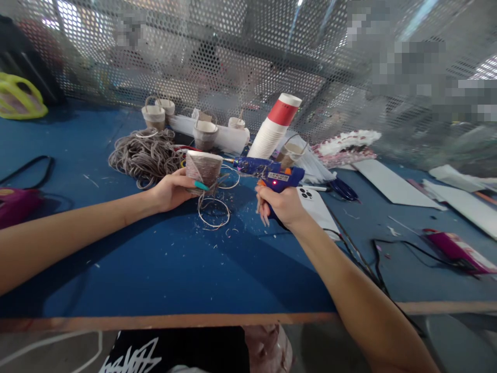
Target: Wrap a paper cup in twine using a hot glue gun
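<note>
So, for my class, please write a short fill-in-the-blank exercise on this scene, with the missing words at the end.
1. The right grip holds a glue gun with a mainly ____ body.
2. The cord-wrapped cup is held on the person's ____ side.
3. The stack of paper cups has one wide band coloured ____.
4. The phone near the right grip shows a back that is ____.

Missing words: blue; left; red; white.
</note>
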The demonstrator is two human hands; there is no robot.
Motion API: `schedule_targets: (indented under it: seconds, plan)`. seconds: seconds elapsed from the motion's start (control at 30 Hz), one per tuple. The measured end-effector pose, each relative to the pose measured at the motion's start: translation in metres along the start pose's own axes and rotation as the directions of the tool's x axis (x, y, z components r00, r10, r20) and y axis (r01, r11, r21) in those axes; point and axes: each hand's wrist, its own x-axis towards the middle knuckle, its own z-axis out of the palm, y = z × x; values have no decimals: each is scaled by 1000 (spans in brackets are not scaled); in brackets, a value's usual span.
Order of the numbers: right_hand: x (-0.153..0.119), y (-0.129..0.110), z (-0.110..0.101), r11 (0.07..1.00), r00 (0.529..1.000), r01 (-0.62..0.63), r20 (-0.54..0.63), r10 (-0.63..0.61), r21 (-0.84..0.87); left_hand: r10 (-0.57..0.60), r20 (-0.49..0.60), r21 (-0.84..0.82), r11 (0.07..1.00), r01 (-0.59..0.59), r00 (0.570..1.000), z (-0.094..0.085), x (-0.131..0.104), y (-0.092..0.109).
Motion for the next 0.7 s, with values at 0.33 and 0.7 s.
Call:
schedule_targets:
  seconds: [0.33,0.7]
  plan:
    - [1,-1,-1,999,1000,-28,-5,28,-27,5,19,21,1000,-5,1000,0,0,1]
    - [1,-1,0,999,999,-38,-11,37,-34,14,34,46,999,-15,999,0,1,0]
